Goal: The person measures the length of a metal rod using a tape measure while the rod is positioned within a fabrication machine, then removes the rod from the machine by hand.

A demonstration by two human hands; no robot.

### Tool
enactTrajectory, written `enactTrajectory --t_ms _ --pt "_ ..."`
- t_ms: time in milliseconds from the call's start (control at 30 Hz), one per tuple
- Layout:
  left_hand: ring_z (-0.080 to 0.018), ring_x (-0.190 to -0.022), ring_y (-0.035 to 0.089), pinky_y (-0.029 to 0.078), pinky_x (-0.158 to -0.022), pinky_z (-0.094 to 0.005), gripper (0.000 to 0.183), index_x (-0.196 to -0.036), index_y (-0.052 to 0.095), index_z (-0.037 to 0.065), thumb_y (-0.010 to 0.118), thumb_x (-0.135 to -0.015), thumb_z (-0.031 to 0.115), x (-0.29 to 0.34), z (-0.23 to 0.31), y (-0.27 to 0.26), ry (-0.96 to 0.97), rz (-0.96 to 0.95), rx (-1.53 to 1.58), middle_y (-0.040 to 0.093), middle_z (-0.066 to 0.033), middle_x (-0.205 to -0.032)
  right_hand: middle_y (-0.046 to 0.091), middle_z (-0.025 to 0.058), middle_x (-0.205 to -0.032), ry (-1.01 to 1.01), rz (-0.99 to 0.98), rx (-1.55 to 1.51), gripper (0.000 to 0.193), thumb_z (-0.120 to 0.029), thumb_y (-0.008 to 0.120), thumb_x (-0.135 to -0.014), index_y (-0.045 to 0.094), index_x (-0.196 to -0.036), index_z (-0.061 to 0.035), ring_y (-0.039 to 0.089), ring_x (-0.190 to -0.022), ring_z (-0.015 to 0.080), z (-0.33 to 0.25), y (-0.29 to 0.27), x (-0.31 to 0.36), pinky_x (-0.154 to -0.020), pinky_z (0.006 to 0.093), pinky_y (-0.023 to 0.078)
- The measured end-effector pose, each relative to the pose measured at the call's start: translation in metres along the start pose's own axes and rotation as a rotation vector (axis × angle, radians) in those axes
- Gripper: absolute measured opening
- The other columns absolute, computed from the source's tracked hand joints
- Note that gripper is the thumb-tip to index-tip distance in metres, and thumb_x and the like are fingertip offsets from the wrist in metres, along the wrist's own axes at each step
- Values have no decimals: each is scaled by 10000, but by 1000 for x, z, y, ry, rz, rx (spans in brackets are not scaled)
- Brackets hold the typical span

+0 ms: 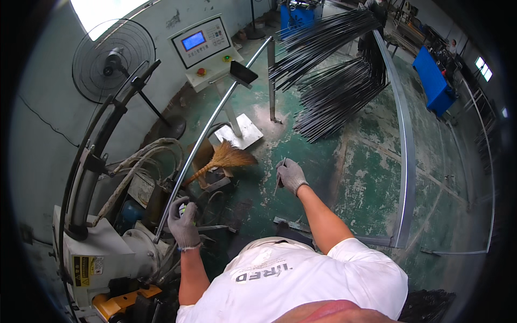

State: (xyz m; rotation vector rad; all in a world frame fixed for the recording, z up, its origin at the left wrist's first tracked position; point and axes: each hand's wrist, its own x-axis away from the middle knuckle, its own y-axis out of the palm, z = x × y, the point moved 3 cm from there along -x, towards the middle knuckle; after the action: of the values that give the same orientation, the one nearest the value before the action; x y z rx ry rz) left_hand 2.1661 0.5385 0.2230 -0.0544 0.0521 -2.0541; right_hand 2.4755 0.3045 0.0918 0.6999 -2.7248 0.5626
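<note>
My left hand (183,225), in a grey work glove, is beside the lower end of a long bright metal bar (207,126). Its fingers curl around a small object with a pale and greenish edge, mostly hidden; I cannot make out what it is. Over the green floor, my right hand (292,176), gloved too, pinches a short, thin grey metal strip (277,185) held roughly upright. To the left of my left hand stands a white machine (102,258) with a black curved arm and hoses.
A straw broom (223,158) lies on a box ahead. Beyond it stand a control panel (202,43) and a fan (113,62). Bundles of dark rods (339,97) rest on a frame with a long grey rail (405,156). People are in the far background.
</note>
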Motion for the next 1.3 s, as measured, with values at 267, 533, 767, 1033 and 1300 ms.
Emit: enactTrajectory --t_ms 267,533,767,1033,1300 --pt "-75 -814 604 479 -712 -233 258 -1150 752 -17 787 -933 118 -89 15 168 80 -180 -148 670 -13 -956 753 143 -839 -84 133 260 321 -171 592 -1013 692 -1286 -35 733 -758 268 0 -102 -110 -744 432 585" --pt "-88 -874 643 530 -779 -261 270 -1184 729 -19 809 -969 123 -226 -32 284 226 -81 -103 701 -19 -990 764 245 -1109 -255 203 343 322 -337 593 -1094 714 -1249 -83 732 -1073 446 -113 -141 -246 -928 500 575" --pt "-239 -870 707 564 -848 -366 495 -1272 716 -26 810 -956 343 -293 -5 377 123 -148 -376 748 -169 -972 737 117 -835 -539 37 274 239 -274 689 -1061 783 -1107 -60 697 -734 225 -223 -150 -366 -717 363 550" --pt "-319 -1122 748 563 -1011 -425 611 -1403 651 -17 847 -912 291 -327 6 420 -66 -102 -568 770 -215 -1225 782 110 -887 -630 -496 481 294 -307 691 -1054 804 -1121 -44 715 -737 225 -331 -57 -479 -718 373 574" --pt "-315 -1219 728 553 -1052 -415 713 -1442 627 -31 858 -919 396 -315 9 453 -291 128 -424 747 -221 -1304 781 181 -954 -853 -1177 973 383 -378 668 -1023 815 -1122 -38 744 -852 331 -356 56 -543 -835 445 592"
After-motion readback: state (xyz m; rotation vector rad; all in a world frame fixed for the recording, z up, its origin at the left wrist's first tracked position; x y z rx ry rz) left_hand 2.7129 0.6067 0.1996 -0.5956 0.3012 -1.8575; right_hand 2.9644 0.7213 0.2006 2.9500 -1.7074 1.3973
